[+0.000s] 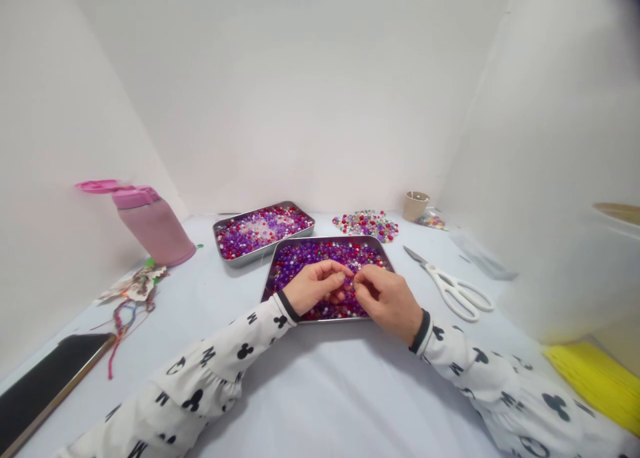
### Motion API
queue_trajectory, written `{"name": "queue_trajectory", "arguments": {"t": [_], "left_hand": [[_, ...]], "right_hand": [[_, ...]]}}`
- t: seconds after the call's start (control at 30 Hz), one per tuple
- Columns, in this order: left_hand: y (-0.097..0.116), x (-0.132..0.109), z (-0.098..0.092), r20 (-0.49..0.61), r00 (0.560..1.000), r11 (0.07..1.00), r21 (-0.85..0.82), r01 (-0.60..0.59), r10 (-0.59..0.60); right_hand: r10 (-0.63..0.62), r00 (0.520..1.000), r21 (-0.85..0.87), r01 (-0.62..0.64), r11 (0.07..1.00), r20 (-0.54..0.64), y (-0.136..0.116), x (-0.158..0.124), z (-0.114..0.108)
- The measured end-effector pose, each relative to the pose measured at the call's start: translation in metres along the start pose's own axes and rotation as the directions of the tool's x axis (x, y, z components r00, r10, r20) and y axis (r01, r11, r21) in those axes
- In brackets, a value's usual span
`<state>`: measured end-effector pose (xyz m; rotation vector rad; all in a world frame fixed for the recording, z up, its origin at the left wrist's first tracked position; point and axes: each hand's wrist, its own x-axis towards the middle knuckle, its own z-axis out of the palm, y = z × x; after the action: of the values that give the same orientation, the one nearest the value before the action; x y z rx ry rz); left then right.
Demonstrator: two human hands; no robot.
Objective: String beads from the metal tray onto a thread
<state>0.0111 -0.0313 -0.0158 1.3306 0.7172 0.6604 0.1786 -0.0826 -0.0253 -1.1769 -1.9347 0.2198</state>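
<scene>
Purple, red and clear beads (295,265) fill a metal tray (340,320) in front of me. Over its middle, my left hand (320,286) is closed, thumb and fingers pinched together. My right hand (389,298) is pinched too, just to the right, its fingertips very near the left ones. What sits between the fingertips is too small to make out. Behind and to the left stands a second metal tray (250,255) of similar beads. A loose pile of mixed beads (367,226) lies on the cloth behind the near tray.
White-handled scissors (457,291) lie at right, near a clear plastic bag (483,258). A small brown cup (416,206) stands at the back. At left are a pink bottle (155,225), tangled threads (127,318) and a dark phone-like slab (50,385). Something yellow (595,378) lies far right.
</scene>
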Motion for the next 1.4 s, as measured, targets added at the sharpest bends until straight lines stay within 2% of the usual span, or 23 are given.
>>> {"name": "queue_trajectory", "arguments": {"t": [0.6, 0.8, 1.0, 1.27, 1.4], "left_hand": [[0.0009, -0.0018, -0.0002, -0.030, 0.998, 0.991, 0.126, -0.044, 0.049], [0.0027, -0.0011, 0.0004, -0.051, 0.997, 0.994, 0.102, -0.046, 0.051], [0.0017, -0.0001, -0.0004, -0.051, 0.996, 0.990, 0.121, -0.072, 0.078], [0.0031, 0.0003, -0.0006, -0.069, 0.995, 0.990, 0.125, -0.066, 0.075], [0.0050, -0.0015, 0.0004, -0.077, 0.995, 0.987, 0.152, -0.057, 0.069]], "right_hand": [[-0.009, 1.000, 0.009, 0.009, 1.000, 0.021, 0.0014, -0.0009, 0.0012], [-0.010, 1.000, 0.010, 0.010, 1.000, 0.021, 0.0015, 0.0002, 0.0025], [0.029, 1.000, 0.101, -0.028, 0.995, -0.003, 0.0030, 0.0004, 0.0039], [-0.083, 0.996, 0.108, 0.080, 0.991, 0.028, 0.0041, 0.0001, 0.0039], [-0.088, 0.996, 0.082, 0.086, 0.993, 0.026, 0.0019, -0.0005, 0.0029]]}}
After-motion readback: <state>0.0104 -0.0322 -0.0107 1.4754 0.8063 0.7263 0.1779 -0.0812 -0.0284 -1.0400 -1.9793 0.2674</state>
